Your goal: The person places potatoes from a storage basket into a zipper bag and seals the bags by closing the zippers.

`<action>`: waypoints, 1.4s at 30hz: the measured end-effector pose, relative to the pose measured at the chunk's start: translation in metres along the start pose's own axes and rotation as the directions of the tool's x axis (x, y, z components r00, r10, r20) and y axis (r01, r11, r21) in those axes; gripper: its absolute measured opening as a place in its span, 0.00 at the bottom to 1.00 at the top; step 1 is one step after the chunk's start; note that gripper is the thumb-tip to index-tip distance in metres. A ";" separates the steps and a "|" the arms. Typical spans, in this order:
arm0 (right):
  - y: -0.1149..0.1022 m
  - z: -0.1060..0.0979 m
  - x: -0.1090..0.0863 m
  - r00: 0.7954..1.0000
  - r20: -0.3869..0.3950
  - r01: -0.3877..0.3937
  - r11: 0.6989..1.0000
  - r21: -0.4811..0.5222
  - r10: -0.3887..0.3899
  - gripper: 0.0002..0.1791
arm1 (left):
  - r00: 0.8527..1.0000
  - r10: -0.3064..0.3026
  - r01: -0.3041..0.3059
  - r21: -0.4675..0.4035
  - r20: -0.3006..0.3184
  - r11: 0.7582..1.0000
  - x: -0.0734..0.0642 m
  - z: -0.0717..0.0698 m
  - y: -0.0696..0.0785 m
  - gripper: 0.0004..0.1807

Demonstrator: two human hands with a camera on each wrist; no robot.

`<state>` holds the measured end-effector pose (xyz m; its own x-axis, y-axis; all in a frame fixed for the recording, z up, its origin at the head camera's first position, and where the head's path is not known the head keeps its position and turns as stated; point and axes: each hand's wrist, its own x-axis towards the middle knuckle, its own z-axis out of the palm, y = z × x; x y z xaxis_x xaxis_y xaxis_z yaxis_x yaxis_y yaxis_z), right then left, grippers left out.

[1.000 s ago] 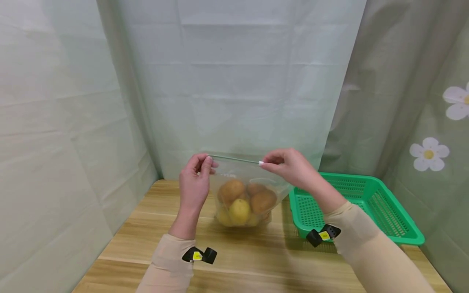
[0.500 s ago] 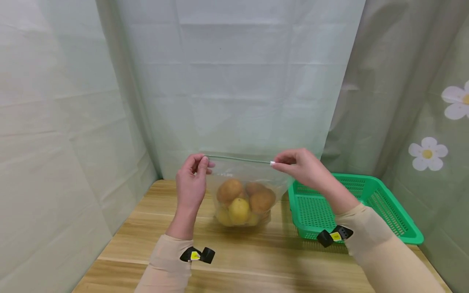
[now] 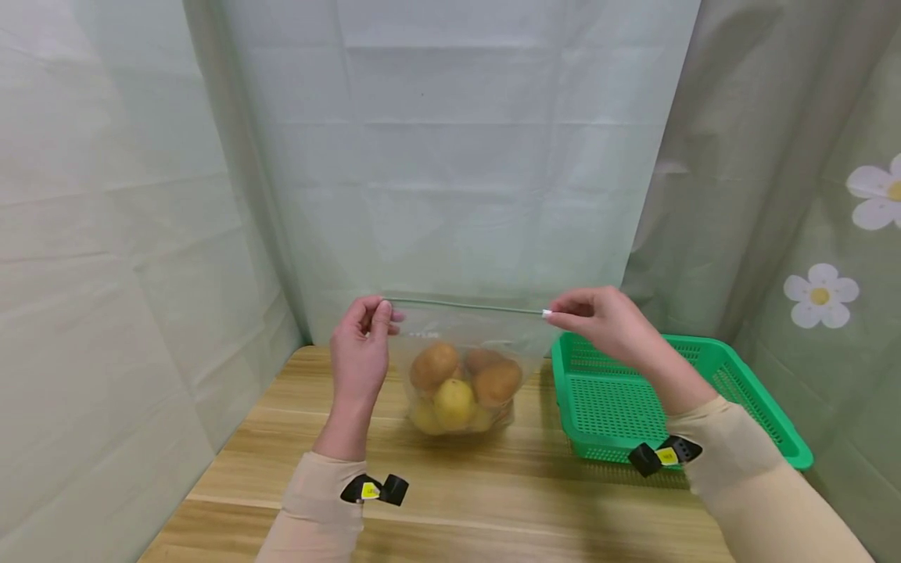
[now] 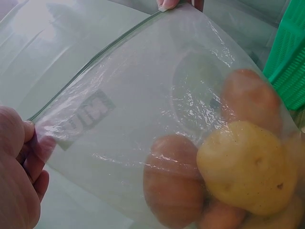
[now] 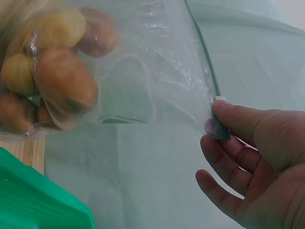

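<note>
A clear slider zip bag (image 3: pixel 468 332) with a dark green closure strip (image 3: pixel 464 306) along its top hangs between both hands. Yellow potatoes (image 4: pixel 248 167) and reddish-brown, potato-like pieces (image 4: pixel 174 181) fill its lower part. At the strip's left end my left hand (image 3: pixel 360 348) pinches the bag's top corner between thumb and fingers. My right hand (image 3: pixel 598 324) pinches the small white slider (image 5: pixel 219 99) near the strip's right end, thumb on top. Its lower fingers hang free of the bag in the right wrist view. The strip is stretched nearly straight.
A green perforated plastic basket (image 3: pixel 612 403) stands on the wooden table (image 3: pixel 450 500) to the right, partly behind my right forearm. Pale cloth curtains (image 3: pixel 450 156) enclose the back and sides.
My right hand has moved right along the strip with the slider, from mid-right toward its end. The left hand has shifted slightly left, and the bag with it.
</note>
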<state>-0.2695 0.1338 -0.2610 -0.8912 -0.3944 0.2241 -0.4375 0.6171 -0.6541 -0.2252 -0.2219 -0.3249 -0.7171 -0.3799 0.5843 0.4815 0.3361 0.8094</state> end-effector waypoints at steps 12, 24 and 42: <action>0.005 -0.009 -0.005 1.000 -0.001 -0.029 1.000 -0.004 0.029 0.18 | 1.000 -0.008 0.008 -0.017 -0.014 1.000 0.000 -0.002 0.002 0.12; 0.003 -0.022 -0.012 0.999 0.003 -0.050 0.999 0.005 0.050 0.18 | 0.999 -0.015 0.015 -0.019 -0.032 1.000 0.001 -0.003 0.010 0.12; -0.001 -0.017 0.006 0.998 0.020 -0.053 0.996 0.065 0.052 0.20 | 0.991 -0.133 0.133 0.006 0.021 0.991 0.012 -0.008 0.005 0.12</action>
<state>-0.2764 0.1423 -0.2473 -0.9100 -0.3757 0.1751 -0.3810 0.5915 -0.7106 -0.2272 -0.2320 -0.3128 -0.7849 -0.4034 0.4703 0.3790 0.2879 0.8795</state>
